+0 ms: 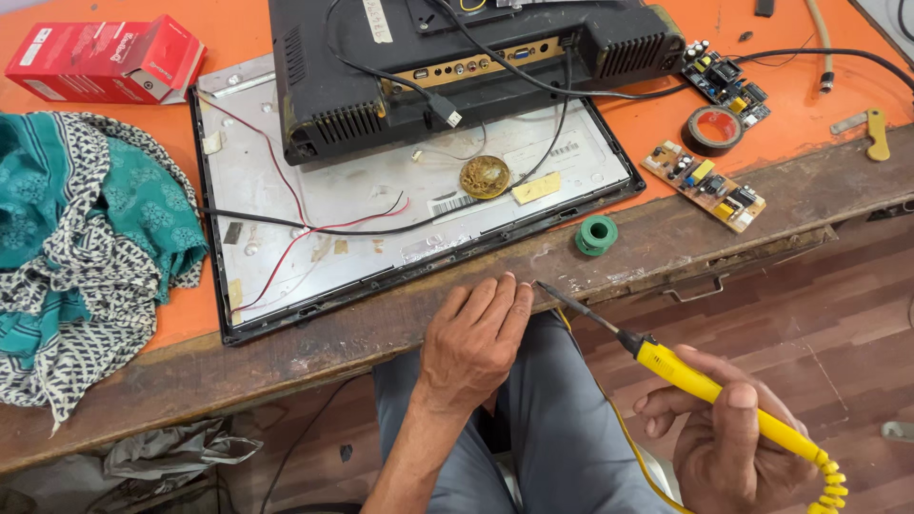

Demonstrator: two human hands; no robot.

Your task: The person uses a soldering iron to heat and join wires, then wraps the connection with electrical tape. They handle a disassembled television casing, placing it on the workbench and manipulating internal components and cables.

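At the far left a crumpled teal and black-and-white patterned cloth point(81, 247) lies on the orange-topped wooden surface point(666, 238), with a red cardboard box point(105, 59) lying flat above it near the back edge. Just beside the cloth lies a flat grey metal display panel in a black frame point(381, 205), back side up, with thin red and black wires point(314, 224) running across it. A black plastic monitor rear cover point(447, 67) rests tilted over the panel's far part (its row of connector ports faces the camera), and a small round brass-coloured disc point(485, 177) sits on the panel below it.

The left hand point(471, 343) rests palm down, fingers loosely extended and holding nothing, its fingertips touching the worn wooden front edge of the surface just in front of the panel's frame. Both hands hang over the person's grey trousers point(562, 428).

Near the front edge, right of the panel, stands a small green spool point(597, 234). Further right lie a narrow tan circuit board with small components point(703, 186), a roll of dark tape point(715, 130) and — toward the back — a second, darker circuit board point(728, 81).

The right hand point(733, 447) is closed around the handle of a yellow soldering iron with a dark metal tip point(685, 376); the iron slants up and left, its tip close to the front edge of the surface, just right of the left hand's fingers — whether it touches the wood cannot be told. A coiled yellow cord point(828, 485) trails from the handle at the lower right.
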